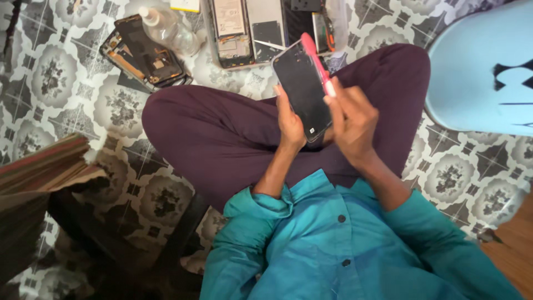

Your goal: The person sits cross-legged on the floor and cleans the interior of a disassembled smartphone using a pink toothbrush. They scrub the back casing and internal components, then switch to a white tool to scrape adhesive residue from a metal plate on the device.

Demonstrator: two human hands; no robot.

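Two hands at work above crossed legs in dark purple trousers (222, 133). Far left on patterned floor tiles (50, 78) — an opened phone frame (145, 55), beside it a clear plastic bottle (169, 28), then a tray of phone parts (250, 30). In the middle, left hand (290, 123) wrapped around a dark smartphone (302, 91), screen side up and tilted. Right hand (351, 119) closed around a pink tool (316, 61) — tip against the phone's right edge.

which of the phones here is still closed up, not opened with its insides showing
The black phone held in the left hand. Its dark face is whole, while the phones on the floor lie opened with parts exposed.
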